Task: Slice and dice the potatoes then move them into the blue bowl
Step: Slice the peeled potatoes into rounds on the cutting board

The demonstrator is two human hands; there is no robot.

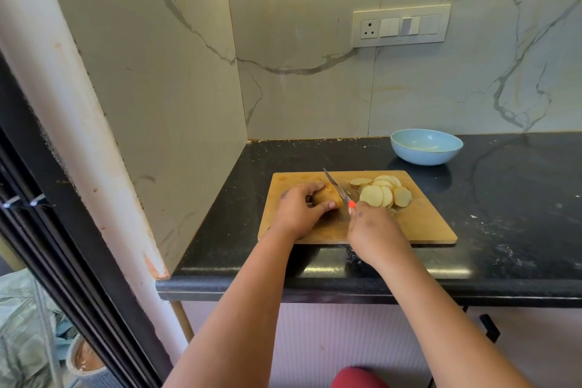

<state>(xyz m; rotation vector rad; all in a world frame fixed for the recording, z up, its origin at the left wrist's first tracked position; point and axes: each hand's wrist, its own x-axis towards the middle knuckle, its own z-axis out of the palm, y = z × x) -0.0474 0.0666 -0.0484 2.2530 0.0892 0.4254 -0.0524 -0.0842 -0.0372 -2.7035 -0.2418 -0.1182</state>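
Observation:
A wooden cutting board (425, 224) lies on the black counter. My left hand (297, 208) grips a brown potato piece (327, 197) on the board's left part. My right hand (373, 230) holds a knife (336, 187) with an orange handle; the blade rests against the potato's right end. Several pale round slices (382, 192) lie overlapping to the right of the blade. The blue bowl (426, 146) stands behind the board near the wall, with nothing visible inside.
The black counter (519, 198) runs to the right, dusted with white specks. Marble walls close off the back and left. A switch panel (401, 25) sits on the back wall. The counter's front edge is just below the board.

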